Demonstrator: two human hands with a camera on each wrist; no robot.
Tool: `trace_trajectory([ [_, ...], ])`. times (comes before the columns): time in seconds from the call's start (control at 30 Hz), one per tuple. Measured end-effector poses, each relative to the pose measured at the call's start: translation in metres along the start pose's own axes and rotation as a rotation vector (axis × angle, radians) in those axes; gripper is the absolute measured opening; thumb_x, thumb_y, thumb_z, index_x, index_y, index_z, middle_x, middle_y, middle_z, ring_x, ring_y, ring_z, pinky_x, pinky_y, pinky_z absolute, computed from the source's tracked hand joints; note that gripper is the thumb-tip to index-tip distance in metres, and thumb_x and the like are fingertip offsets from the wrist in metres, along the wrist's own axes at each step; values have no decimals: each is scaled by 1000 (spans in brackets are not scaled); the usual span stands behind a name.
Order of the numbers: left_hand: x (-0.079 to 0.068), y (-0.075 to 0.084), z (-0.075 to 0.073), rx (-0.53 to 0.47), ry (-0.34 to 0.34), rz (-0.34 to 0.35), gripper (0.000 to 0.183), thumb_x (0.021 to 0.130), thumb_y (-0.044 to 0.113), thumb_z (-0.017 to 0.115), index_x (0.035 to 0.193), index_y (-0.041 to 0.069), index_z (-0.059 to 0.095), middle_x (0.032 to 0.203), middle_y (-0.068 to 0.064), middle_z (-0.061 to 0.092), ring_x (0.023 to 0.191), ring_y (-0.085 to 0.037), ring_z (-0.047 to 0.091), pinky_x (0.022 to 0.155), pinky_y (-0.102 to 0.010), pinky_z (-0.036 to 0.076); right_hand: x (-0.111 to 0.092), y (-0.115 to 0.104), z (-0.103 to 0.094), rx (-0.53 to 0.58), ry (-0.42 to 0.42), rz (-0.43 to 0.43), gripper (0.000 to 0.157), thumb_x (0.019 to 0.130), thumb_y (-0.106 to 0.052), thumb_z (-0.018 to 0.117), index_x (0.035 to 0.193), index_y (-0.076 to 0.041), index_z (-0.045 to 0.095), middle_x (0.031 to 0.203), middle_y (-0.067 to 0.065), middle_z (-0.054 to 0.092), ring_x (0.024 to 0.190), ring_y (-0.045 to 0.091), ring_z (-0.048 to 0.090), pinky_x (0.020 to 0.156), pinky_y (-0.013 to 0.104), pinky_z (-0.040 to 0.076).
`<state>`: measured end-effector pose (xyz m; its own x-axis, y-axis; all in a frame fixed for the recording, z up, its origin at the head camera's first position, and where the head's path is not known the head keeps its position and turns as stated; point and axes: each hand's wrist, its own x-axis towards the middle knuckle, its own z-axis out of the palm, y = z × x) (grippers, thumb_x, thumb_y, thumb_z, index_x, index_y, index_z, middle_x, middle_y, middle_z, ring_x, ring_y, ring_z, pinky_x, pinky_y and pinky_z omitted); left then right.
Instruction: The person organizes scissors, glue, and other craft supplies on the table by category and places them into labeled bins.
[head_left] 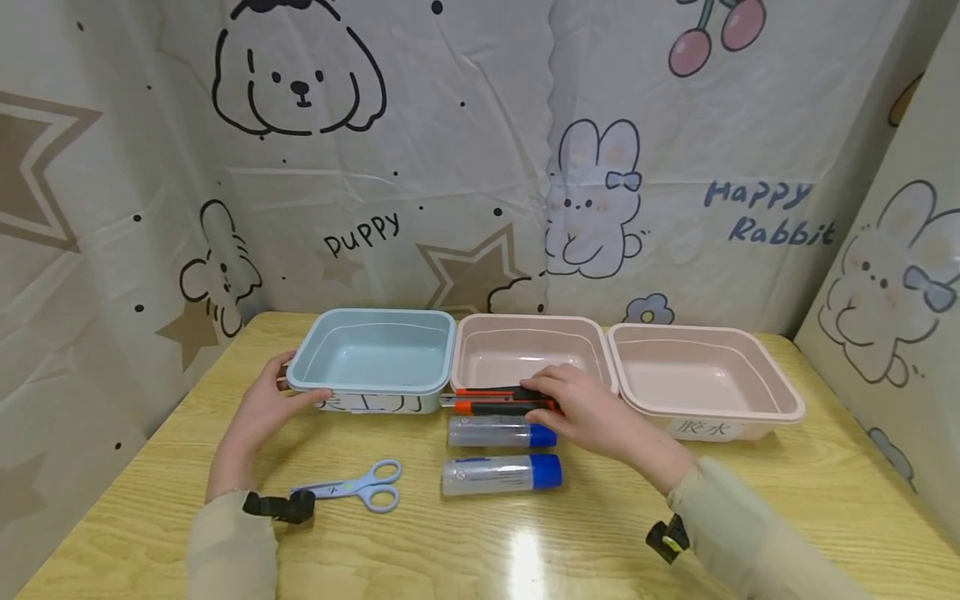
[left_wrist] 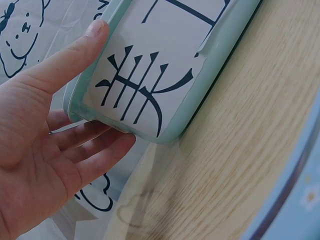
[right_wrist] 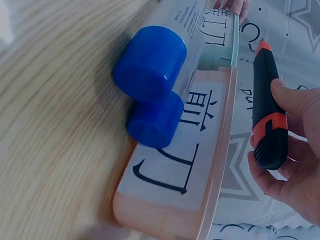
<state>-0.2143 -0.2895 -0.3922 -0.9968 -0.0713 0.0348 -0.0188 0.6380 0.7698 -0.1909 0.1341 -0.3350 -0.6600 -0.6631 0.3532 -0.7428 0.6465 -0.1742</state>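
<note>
Right hand (head_left: pixel 573 408) gripping a red and black cutter (head_left: pixel 495 409) by the middle pink tub (head_left: pixel 480 350), near the far edge of the table (head_left: pixel 420 550), left hand (head_left: pixel 262 412) holding a corner of the blue tub (head_left: pixel 382 390), two blue-capped tubes (head_left: pixel 487 476) and blue scissors (head_left: pixel 367 483) nearer the front edge.

Premises appear to be a screened tabletop booth, whether in a home or an office not determinable, as evidenced by a wood-grain worktop (head_left: pixel 615 517) enclosed behind and at both sides by cartoon-printed sheeting (head_left: pixel 465 125), with labelled plastic tubs (head_left: pixel 525 346) in a row.
</note>
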Motion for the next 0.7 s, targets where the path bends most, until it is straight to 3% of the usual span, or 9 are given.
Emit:
trace_trajectory([
  [0.7, -1, 2, -2, -2, -12, -10, 103, 72, 52, 69, 146, 9, 11, 137, -22, 33, 120, -38, 36, 87, -50, 40, 39, -9, 23, -7, 46, 35, 36, 80, -26, 70, 110, -7, 64, 96, 4, 63, 83, 16, 56, 74, 33, 48],
])
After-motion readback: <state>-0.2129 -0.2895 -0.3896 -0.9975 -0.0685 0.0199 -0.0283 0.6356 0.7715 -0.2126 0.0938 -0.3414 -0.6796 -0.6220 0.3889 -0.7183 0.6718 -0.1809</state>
